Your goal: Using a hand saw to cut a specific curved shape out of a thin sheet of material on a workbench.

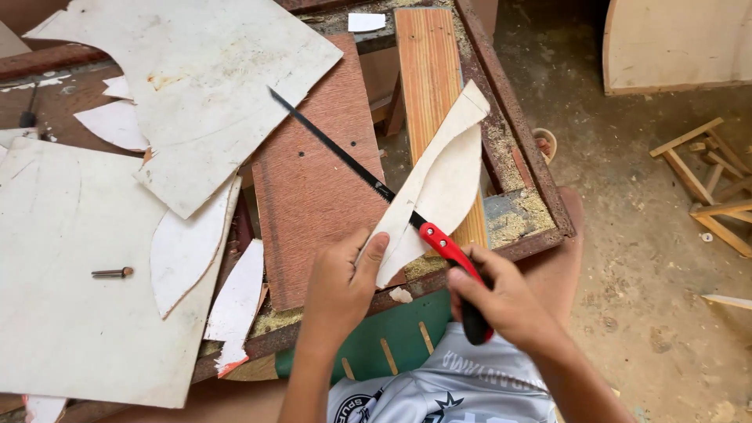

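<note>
Held in the left hand [338, 283]: one curved offcut of pale sheet [435, 184], thumb pressed on its lower corner, fingers behind it out of sight. Long axis slanting from that corner near the bench's front edge up and to the right, tip lying over the striped plank [429, 86]. Gripped in the right hand [501, 301]: one handsaw [376, 188], fingers wrapped tight round the red-and-black handle. Blade dark and narrow, running from the handle up and to the left (crossing the offcut about its middle), point ending over the brown board [309, 188] near the large white sheet [200, 74].

Counted on the bench: two big pale sheets, the second [70, 274] at the left edge; several smaller curved scraps between them, one crescent [188, 247] resting on the left sheet; one small metal bit [112, 272] lying flat, pointing left-right. One small white card [366, 22] at the top edge of the rusty frame [521, 133], print not readable. Off to the right on the dusty floor, a heap of short wooden sticks [705, 172]. Below, a grey printed shirt [462, 388].
</note>
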